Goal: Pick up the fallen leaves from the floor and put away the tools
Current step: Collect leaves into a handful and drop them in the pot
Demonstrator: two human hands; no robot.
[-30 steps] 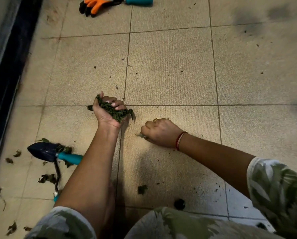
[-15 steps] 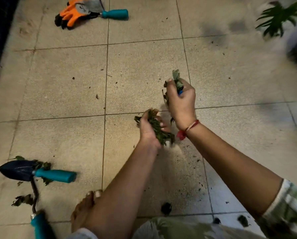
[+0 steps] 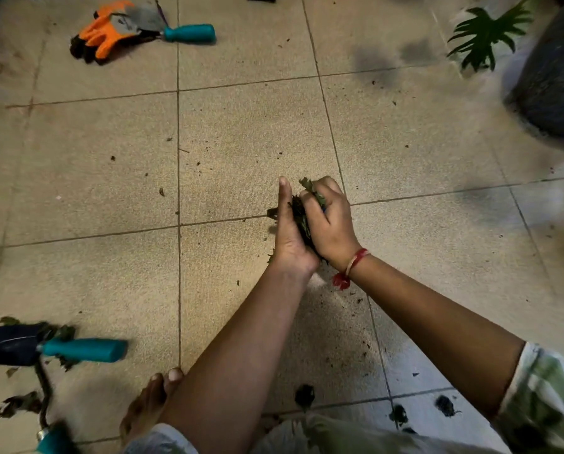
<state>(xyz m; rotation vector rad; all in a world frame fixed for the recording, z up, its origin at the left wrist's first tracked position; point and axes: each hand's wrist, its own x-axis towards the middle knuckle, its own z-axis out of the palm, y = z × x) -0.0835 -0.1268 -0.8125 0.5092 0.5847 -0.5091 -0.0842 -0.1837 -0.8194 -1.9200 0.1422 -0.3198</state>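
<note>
Both hands meet over the floor (image 3: pixel 241 152), pressing a wad of leaves (image 3: pixel 302 216) between them. The left hand (image 3: pixel 289 234) stands on edge against the wad's left side with its thumb straight and pointing away from the body. Its fingers are hidden behind the wad, so I cannot tell whether they are curled. The right hand (image 3: pixel 331 221) lies over the wad's right side, with its fingers bent round the top, where one leaf sticks out. A red thread (image 3: pixel 352 265) circles the right wrist.

Far to the left of the hands and nearer the body lies a trowel (image 3: pixel 44 347), with a dark blade and a teal handle. Loose leaves (image 3: pixel 18 404) lie around it. Just behind it is another tool (image 3: pixel 53 439) with a teal grip. Far ahead of the hands and to the left, orange gloves (image 3: pixel 105 39) lie under a second trowel (image 3: pixel 175 31). Ahead and to the right are a plant (image 3: pixel 485 32) and a dark pot (image 3: pixel 556 80). A bare foot (image 3: pixel 149 404) rests beside the left forearm, and dark scraps (image 3: pixel 303 394) dot the tiles below the wrists.
</note>
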